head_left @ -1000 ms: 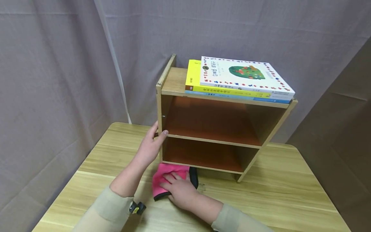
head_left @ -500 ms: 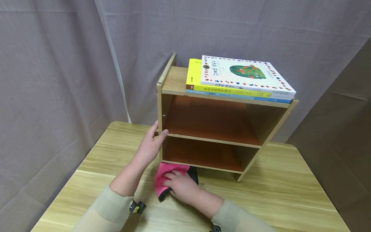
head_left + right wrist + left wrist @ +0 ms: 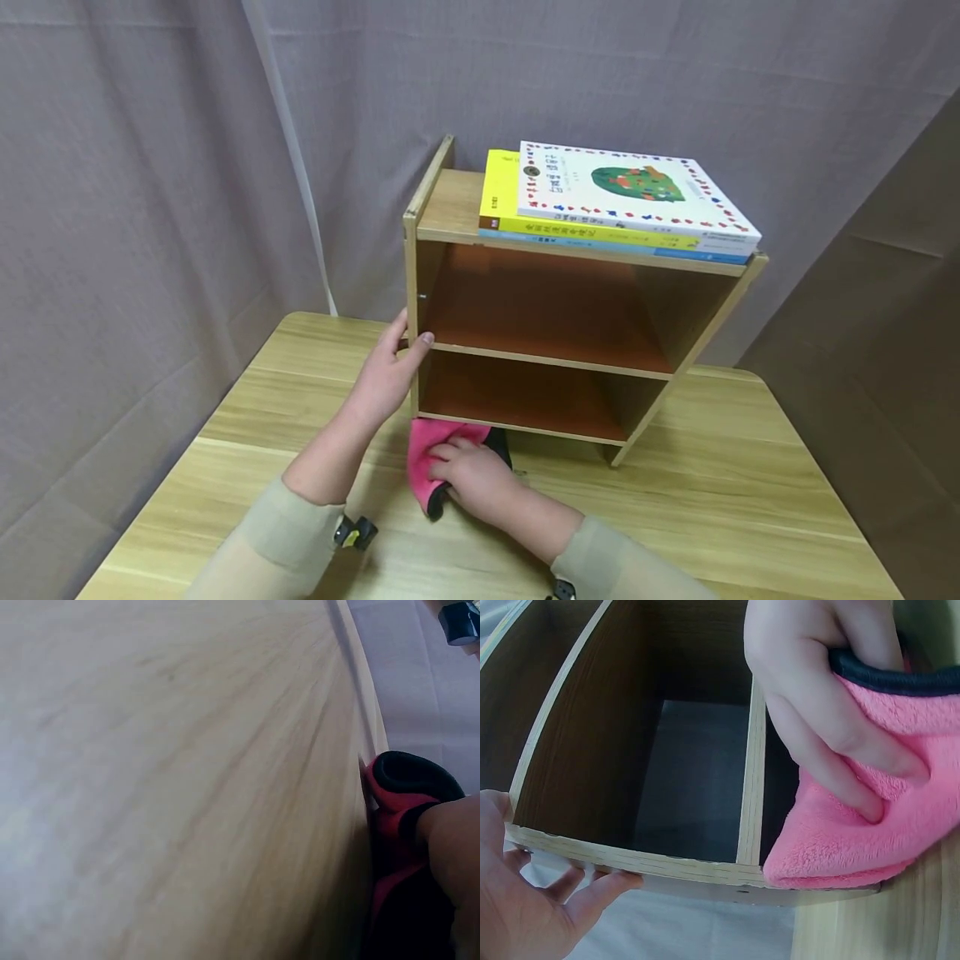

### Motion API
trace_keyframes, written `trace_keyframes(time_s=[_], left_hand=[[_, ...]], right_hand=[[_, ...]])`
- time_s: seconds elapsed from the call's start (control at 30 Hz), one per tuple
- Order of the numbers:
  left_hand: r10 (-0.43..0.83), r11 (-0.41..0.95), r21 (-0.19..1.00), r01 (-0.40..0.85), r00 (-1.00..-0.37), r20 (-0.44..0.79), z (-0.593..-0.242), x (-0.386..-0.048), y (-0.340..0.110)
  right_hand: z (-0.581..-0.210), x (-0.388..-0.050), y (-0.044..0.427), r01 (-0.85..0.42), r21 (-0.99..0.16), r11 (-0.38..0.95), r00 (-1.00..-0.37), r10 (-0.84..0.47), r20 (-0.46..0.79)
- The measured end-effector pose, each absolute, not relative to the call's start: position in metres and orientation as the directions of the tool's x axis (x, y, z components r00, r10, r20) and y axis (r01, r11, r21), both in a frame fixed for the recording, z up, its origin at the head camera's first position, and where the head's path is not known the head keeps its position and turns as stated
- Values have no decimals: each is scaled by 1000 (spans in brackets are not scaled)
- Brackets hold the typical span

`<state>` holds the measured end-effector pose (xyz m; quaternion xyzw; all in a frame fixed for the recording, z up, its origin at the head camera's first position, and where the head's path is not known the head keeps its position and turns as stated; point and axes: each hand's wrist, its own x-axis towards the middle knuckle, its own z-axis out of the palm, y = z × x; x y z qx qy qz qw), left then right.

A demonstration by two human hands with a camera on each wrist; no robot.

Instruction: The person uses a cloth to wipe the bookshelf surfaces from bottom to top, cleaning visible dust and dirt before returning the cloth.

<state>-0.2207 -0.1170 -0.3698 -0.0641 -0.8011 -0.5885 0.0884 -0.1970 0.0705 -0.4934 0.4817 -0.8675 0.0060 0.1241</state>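
Observation:
A small wooden bookshelf (image 3: 555, 354) with two open compartments stands on the table. My left hand (image 3: 386, 379) holds the shelf's left side panel, thumb on the front edge and fingers on the outer side. At the foot of the shelf's left side lies a pink cloth (image 3: 431, 454) with black trim. My right hand (image 3: 476, 479) grips this cloth, its fingers pressed into the bunched fabric; the thumb is hidden in the head view. In the left wrist view, the cloth (image 3: 885, 840) touches the bottom end of the side panel.
Several books (image 3: 622, 196) lie stacked flat on the shelf's top board, a white one uppermost. The wooden table (image 3: 750, 500) extends in front of and to both sides of the shelf. Grey curtains (image 3: 360, 100) hang behind it.
My right hand has drawn its fingers in and bunched the cloth; the cloth's left edge has shifted rightward. My left hand stays on the side panel, and the shelf stands as before.

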Motion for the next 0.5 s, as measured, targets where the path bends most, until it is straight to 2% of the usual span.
trace_keyframes(time_s=[0.27,0.5], left_hand=[[4,303,928,215,-975,224,-371,-222,-117],[7,297,926,232,-971,240,-371,-222,-117]], right_hand=[[-493,-196,81,-837,57,544,-503,-806,314],[-488,-187,93,-846,52,531,-487,-808,332]])
